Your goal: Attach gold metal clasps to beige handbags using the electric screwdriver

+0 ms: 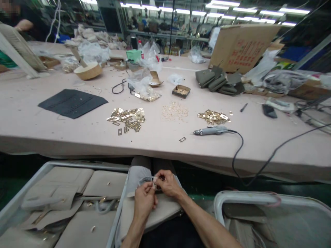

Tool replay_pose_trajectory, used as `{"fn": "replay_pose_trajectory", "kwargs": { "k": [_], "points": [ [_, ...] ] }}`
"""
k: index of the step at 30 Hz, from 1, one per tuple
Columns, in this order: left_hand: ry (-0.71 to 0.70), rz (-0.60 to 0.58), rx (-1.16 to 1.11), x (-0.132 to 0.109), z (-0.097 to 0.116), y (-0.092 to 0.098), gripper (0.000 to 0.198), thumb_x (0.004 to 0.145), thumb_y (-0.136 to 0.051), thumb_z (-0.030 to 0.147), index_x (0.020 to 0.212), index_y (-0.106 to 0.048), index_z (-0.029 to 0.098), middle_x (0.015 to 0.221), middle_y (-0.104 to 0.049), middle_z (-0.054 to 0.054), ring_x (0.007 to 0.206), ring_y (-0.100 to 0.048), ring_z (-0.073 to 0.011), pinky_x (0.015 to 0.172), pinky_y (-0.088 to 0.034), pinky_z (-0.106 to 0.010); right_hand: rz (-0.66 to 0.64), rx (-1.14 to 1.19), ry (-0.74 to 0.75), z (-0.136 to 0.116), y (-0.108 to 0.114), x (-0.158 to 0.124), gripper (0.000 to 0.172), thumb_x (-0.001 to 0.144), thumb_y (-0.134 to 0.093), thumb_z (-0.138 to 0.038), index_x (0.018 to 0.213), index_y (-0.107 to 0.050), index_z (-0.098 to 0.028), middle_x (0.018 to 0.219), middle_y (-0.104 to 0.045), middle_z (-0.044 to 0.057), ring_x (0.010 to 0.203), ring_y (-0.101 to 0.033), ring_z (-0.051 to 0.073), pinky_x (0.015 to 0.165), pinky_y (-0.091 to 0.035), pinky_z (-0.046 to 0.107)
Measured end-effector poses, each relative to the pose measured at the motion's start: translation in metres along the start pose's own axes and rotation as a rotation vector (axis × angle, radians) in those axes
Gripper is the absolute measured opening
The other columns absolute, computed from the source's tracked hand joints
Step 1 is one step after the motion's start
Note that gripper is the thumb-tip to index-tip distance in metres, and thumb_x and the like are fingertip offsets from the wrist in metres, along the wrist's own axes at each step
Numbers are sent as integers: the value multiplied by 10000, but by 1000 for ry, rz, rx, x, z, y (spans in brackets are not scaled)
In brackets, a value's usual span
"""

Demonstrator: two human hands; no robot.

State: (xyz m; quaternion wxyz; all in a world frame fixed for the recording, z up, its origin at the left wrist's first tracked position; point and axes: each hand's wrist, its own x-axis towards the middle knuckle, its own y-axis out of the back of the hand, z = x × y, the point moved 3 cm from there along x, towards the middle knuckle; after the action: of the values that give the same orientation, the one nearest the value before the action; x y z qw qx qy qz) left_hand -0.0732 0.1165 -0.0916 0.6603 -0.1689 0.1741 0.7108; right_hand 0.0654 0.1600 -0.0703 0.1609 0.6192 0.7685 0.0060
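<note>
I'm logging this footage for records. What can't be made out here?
All in the head view:
Pale piece: mostly covered by left hand and right hand.
Left bin: cut off by left and bottom edges.
Carton print: blurred.
Tiny bits: too small to identify.

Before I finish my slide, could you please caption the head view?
Left hand and right hand work over a beige bag, beside a table holding gold-coloured pieces and a corded tool.

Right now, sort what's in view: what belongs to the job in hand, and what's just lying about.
In the job:
beige bag on the lap
pale tab pinched by left hand and right hand
likely, set out within reach: electric screwdriver, gold-toned slotted plates

Apparently just lying about:
black sheet
tape roll
cardboard box
</note>
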Motion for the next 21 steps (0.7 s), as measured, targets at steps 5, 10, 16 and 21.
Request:
{"fn": "replay_pose_trajectory", "kwargs": {
  "k": [5,10,16,21],
  "points": [
    [-2,45,-26,7,-7,3,433,728,-734,533,903,-683,139,391,-548,37,269,-406,-111,294,-275,-193,-27,-27,53,-5,-2,0,120,878,-659,-265,882,-720,-162,737,-670,6,667,-584,134,610,-411,225],
    [-16,79,-89,1,-3,1,267,750,-701,409,808,-665,151,390,-532,41,274,-401,-96,307,-287,-185,-100,77,42,7,-6,-1,223,899,-679,-396,881,-700,-174,725,-653,11,634,-591,146,579,-425,232],
    [15,87,-112,-5,2,4,228,775,-696,377,778,-662,151,416,-551,26,279,-429,-103,288,-279,-184,-178,155,15,19,-9,1,238,880,-702,-409,948,-729,-182,780,-691,23,677,-625,156,638,-490,248],
    [22,86,-105,-7,3,5,185,770,-687,333,763,-667,149,424,-559,23,280,-431,-103,275,-286,-184,-146,105,7,18,-9,0,191,867,-695,-357,928,-749,-185,767,-703,22,654,-631,152,632,-491,247]
  ]
}}
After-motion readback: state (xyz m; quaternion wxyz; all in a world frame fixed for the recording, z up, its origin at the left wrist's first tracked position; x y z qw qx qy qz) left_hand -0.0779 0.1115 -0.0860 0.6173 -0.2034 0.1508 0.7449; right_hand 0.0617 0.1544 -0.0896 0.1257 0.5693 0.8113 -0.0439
